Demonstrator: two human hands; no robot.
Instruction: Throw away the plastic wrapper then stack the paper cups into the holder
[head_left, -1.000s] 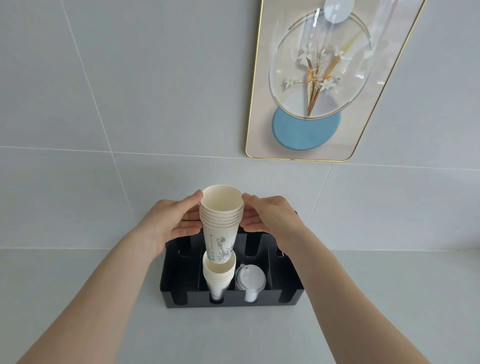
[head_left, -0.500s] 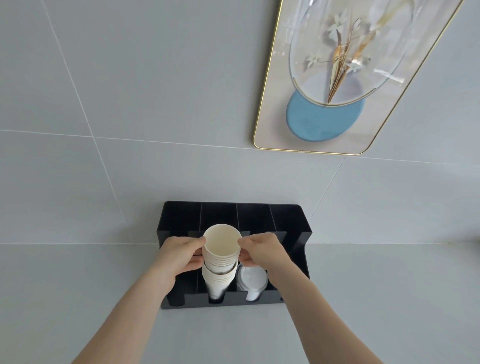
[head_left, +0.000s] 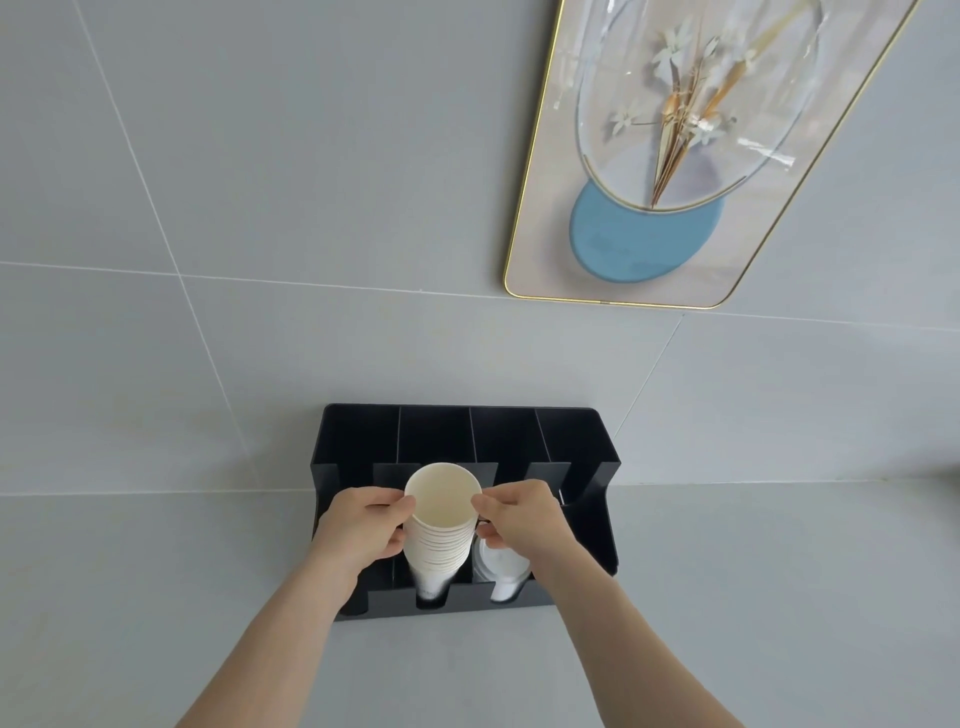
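Note:
A stack of cream paper cups stands in the second slot from the left of a black cup holder, mouth up. My left hand pinches the top cup's rim on its left side. My right hand pinches the rim on the right. The stack's lower end shows through the holder's front notch. No plastic wrapper is in view.
A stack of white plastic lids fills the slot to the right of the cups. The holder stands on a grey counter against a grey tiled wall. A gold-framed picture hangs on the wall up right.
The upper bunch of cups has gone down into the lower ones, forming a single stack in the slot. Both hands followed it down and stayed on the rim.

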